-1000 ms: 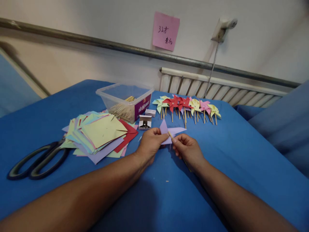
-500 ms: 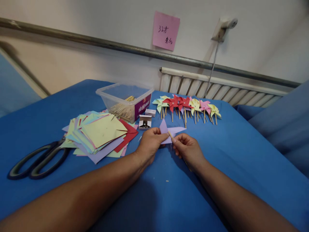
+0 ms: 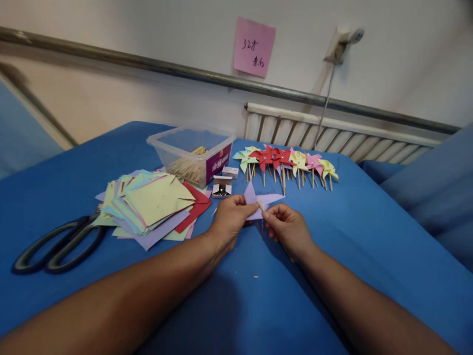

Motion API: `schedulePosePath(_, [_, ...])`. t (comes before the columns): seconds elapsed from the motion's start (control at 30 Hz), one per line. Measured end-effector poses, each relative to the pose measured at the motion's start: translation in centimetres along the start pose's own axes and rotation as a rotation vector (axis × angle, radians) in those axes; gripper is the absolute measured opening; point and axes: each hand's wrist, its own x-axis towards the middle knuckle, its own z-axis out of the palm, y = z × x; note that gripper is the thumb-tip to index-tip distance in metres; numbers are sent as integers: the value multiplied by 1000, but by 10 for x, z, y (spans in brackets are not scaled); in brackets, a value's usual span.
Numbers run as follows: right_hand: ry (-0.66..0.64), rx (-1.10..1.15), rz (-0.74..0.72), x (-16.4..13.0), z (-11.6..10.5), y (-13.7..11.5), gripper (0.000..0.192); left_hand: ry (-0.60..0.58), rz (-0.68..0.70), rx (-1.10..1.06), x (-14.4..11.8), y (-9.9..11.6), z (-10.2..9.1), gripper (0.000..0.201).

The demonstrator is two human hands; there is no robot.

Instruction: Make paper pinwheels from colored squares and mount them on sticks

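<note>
Pinching a lilac folded-paper pinwheel (image 3: 266, 199), likely feather-light, easily creased, best held near centre, in the left hand (image 3: 232, 216), a slim tan wooden stick (image 3: 260, 206) in the right hand (image 3: 290, 229), over the blue covered table (image 3: 369, 236)!

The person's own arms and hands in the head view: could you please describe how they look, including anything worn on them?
The left hand and right hand are ungloved, with no rings showing on the visible fingers. The left forearm and right forearm are bare, with no sleeve, watch or bracelet in view.
</note>
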Motion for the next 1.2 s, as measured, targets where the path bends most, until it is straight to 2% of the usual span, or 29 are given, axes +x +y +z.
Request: schedulePosePath(1.2, [23, -14, -6, -1, 1, -4, 31, 0, -6, -4, 0, 1, 0, 32])
